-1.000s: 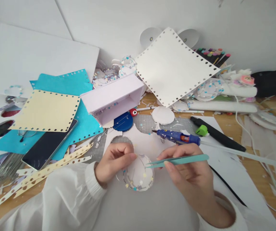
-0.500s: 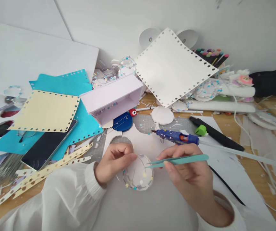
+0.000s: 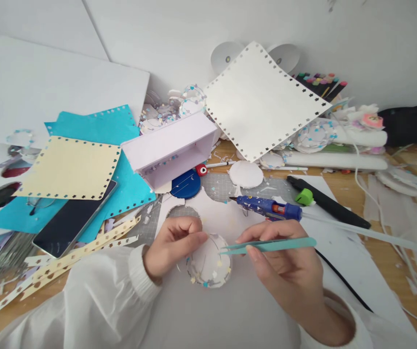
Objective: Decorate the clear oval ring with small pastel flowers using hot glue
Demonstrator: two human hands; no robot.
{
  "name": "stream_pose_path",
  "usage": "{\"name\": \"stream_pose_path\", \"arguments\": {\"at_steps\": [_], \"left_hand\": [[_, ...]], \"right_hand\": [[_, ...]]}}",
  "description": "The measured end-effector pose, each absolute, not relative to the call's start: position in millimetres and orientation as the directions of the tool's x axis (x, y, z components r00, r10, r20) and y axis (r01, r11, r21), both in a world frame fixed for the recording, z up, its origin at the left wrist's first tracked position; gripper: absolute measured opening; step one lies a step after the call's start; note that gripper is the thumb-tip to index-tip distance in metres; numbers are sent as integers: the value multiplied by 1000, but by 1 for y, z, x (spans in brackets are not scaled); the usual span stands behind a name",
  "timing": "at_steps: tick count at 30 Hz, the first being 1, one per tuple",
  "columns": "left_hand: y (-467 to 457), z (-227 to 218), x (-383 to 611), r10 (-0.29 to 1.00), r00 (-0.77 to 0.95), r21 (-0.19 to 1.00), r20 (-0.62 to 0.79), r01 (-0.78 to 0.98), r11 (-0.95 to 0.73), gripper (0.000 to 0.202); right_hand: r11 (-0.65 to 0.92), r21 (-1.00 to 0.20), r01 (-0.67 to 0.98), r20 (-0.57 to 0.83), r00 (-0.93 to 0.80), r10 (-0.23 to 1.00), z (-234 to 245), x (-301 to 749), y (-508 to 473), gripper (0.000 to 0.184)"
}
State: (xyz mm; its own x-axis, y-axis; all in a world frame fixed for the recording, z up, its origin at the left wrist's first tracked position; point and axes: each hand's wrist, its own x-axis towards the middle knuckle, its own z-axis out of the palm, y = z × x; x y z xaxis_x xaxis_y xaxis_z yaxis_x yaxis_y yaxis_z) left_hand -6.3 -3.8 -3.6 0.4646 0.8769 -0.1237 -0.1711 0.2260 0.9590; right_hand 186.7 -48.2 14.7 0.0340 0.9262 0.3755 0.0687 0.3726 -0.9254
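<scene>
My left hand (image 3: 174, 245) is closed, its fingertips pinching the left rim of a small white paper disc (image 3: 209, 264) dotted with tiny coloured star cut-outs. My right hand (image 3: 284, 271) grips teal tweezers (image 3: 270, 245) whose tips point left and rest over the disc's upper right part. Both hands work low in the middle of the view, over a sheet of white paper (image 3: 230, 310). Whether the tweezer tips hold a star is too small to tell.
A blue glue gun (image 3: 266, 207) lies just behind my right hand, beside a black marker (image 3: 328, 209) and green cap (image 3: 305, 196). Further back are a white open box (image 3: 172, 148), punched-edge white (image 3: 263, 99), cream (image 3: 70, 167) and teal (image 3: 95, 126) sheets, and a phone (image 3: 72, 218).
The disc has turned slightly under my left fingers and the tweezer tips have shifted a little over it. Otherwise nothing has moved.
</scene>
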Motion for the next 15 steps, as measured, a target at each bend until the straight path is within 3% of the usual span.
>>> {"name": "stream_pose_path", "arguments": {"at_steps": [15], "left_hand": [[-4,0,-5,869,476,970,-133,-115,212,50]], "right_hand": [[474,-866,157,481,7,877,17,189,-49,23]]}}
